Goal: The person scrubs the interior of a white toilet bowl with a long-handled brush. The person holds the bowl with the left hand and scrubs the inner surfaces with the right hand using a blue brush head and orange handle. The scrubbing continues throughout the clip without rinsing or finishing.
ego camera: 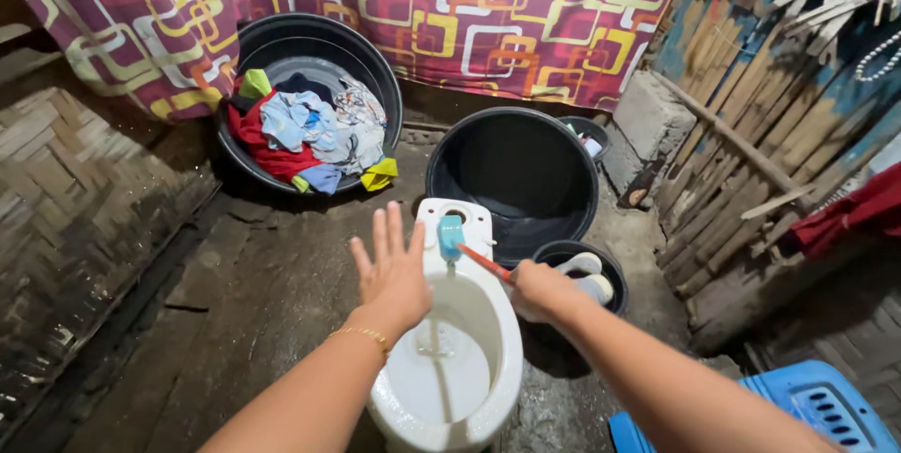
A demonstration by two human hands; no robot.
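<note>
Right hand (540,286) closed around the orange handle of a toilet brush (466,248), gripping it near the tail end. Long axis of the brush running up and to the left from that fist, blue head (450,235) sitting over the back rim of the white toilet bowl (457,350), just in front of the flush hole. Left hand (392,270) wide open, fingers spread, palm down, holding nothing, hovering just left of the brush head and above the bowl's left rim. So the right hand has the tool; the left is nearer the head but not touching it, as far as can be told.

Just beyond the right hand: small black bucket (610,270) with a white scoop inside. Further out, big empty black basin (511,176). Up and left of the left hand, another black tub (375,68) tilted against a patterned curtain (526,21), full of laundry (310,129). Blue plastic stool (807,406) down by the right forearm.
</note>
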